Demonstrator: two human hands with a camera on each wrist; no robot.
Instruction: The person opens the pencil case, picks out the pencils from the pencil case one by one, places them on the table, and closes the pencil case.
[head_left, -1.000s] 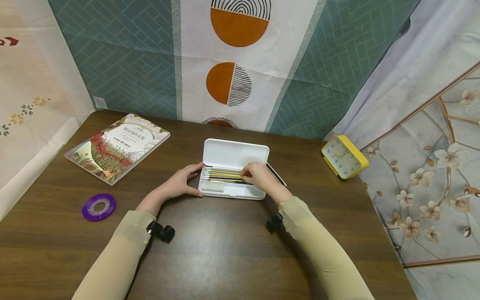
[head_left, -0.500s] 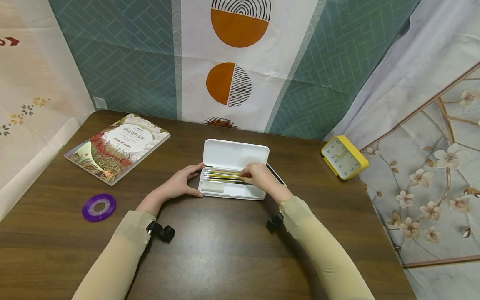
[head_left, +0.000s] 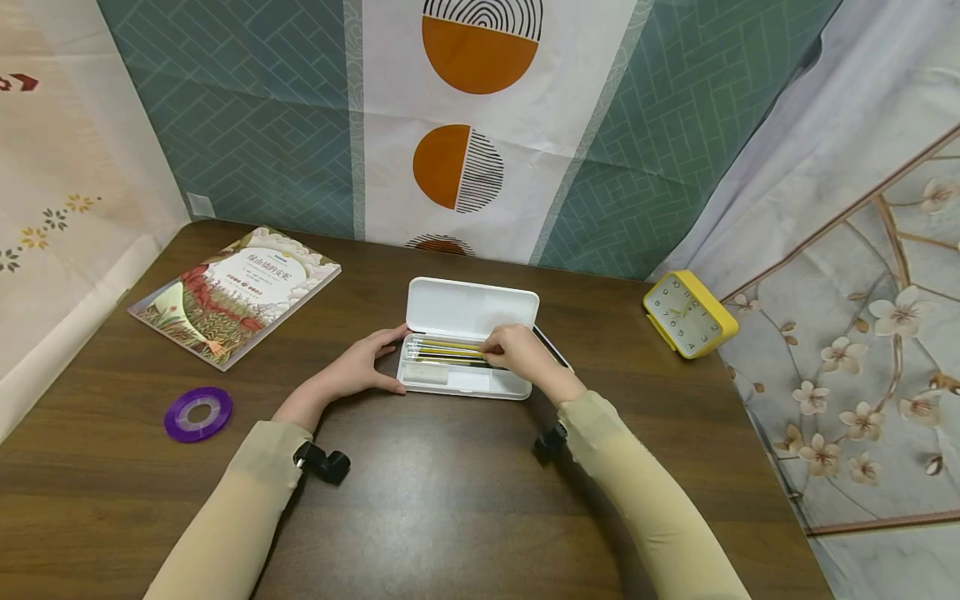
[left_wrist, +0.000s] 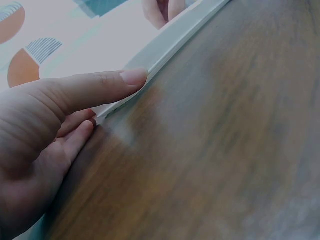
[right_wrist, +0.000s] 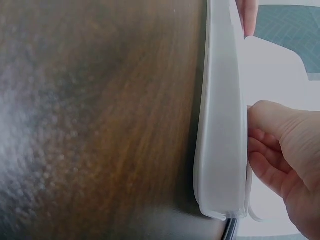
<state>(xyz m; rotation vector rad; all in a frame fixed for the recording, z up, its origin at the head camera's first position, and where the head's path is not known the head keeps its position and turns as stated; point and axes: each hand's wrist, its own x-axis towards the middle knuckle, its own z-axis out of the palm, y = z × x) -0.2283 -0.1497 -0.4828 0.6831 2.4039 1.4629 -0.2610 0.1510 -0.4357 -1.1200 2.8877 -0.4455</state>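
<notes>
A white pencil case (head_left: 450,392) lies on the table with its lid (head_left: 471,307) raised at the back. Several striped pencils (head_left: 446,352) lie side by side in its rear section. A pale eraser (head_left: 425,373) sits in the front left part. My left hand (head_left: 358,364) holds the case's left end, thumb (left_wrist: 112,89) along the front wall and fingers toward the back. With curled fingers my right hand (head_left: 520,350) reaches into the right half and pinches a pencil; its fingertips are hidden behind the case wall in the right wrist view.
A dark pencil (head_left: 553,348) lies outside the case at its right end. A book (head_left: 236,296) rests at back left, with a purple ring-shaped roll (head_left: 198,414) in front of it. A yellow alarm clock (head_left: 688,315) stands at back right, near the curtain (head_left: 795,158).
My right hand shifts very slightly left and back while its fingers stay at the pencils. The left hand and the case keep their places.
</notes>
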